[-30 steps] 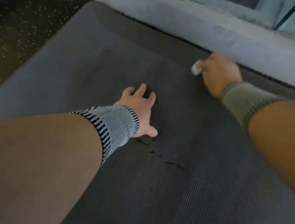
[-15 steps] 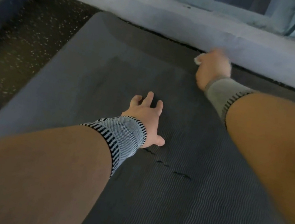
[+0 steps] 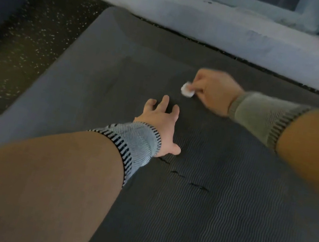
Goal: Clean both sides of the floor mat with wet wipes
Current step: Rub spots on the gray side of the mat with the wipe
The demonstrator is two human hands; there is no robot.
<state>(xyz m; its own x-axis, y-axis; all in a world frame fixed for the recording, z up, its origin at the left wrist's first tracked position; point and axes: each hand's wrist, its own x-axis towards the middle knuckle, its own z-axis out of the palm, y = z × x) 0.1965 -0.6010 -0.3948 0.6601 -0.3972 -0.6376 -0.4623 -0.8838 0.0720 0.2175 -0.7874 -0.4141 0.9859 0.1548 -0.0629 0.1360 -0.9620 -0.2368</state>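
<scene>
Nearest the bottom of the frame we see our floor mat point(image 3: 210, 226), dark grey with a fine wavy ribbing, filling the lower right and running up toward the middle. A few short dark nicks point(image 3: 199, 186) sit in its surface just below centre. No container shows anywhere in view.

Our left hand point(image 3: 159, 125) lies at the centre of the frame, palm down on the mat, fingers straight and spread, thumb out to the right. A grey knitted wristband with black dashes point(image 3: 135, 144) wraps that wrist.

A little higher and to the right, our right hand point(image 3: 212, 92) is blurred, its fingers curled around a small crumpled white wet wipe point(image 3: 187, 90), which pokes out at the left of the fist and meets the mat. That wrist carries a plain grey-green wristband point(image 3: 262, 115).

Toward the upper left the mat looks smoother and lighter, ending in a rounded corner. Left of it lies a black speckled floor point(image 3: 25, 43). Across the top of the frame runs a pale grey concrete ledge point(image 3: 193, 22), with the mat's far edge close beside it.
</scene>
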